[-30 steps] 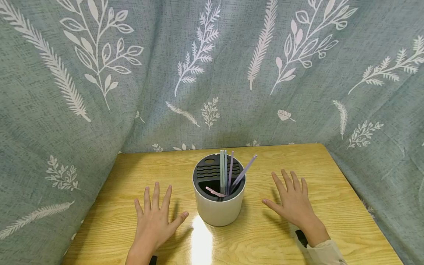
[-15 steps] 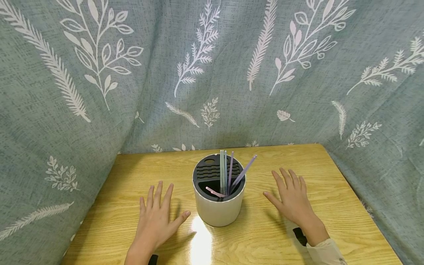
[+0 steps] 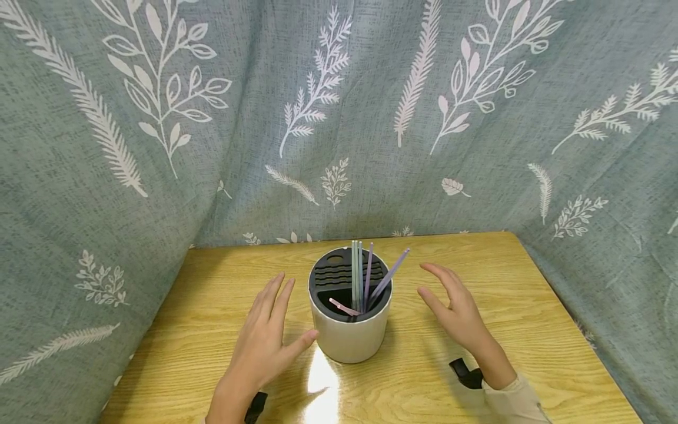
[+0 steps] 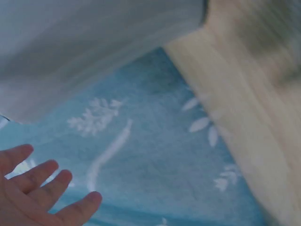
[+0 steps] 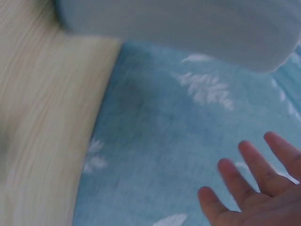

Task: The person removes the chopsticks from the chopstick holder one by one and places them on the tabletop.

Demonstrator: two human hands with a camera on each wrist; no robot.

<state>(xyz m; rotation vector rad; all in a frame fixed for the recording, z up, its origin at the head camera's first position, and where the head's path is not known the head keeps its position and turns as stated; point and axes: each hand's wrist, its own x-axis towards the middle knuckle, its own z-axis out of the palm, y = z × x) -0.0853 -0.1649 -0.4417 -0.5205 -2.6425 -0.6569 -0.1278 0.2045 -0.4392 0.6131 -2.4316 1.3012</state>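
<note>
1. White holder (image 3: 349, 340) is standing on the wooden table (image 3: 212, 282); just to its left, the left hand (image 3: 265, 347) is hovering with fingers extended, its thumb too near for me to tell whether it is touching.
2. Pink sticks (image 3: 344, 308) are leaning left in the front opening of the black lid (image 3: 324, 259).
3. Pale green and blue sticks (image 3: 355, 271) are standing nearly upright beside them.
4. Purple sticks (image 3: 391, 275) are following, at least one tilting right.
5. Right hand (image 3: 458, 312) is hovering apart from the holder, fingers relaxed.
</note>
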